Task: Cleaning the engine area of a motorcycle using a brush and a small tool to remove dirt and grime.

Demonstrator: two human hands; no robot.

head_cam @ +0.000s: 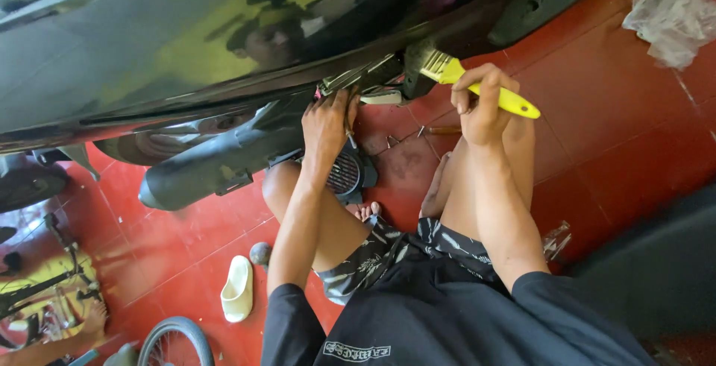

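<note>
Yellow-handled brush is clenched in right hand at frame centre, left hand pressed open-fingered against scooter underside; brushing judged mid-way.

Single head-worn view, looking steeply down, close over the knees

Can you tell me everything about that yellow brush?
The brush is a paintbrush with a bright yellow handle that looks like plastic, a shiny metal band, and pale bristles. The right hand grips the handle around its middle, so the yellow end pokes out past the fingers. It lies slanted, with the bristles pointing toward the underside of the dark scooter, touching or nearly touching it, above the red tiled floor.
</note>
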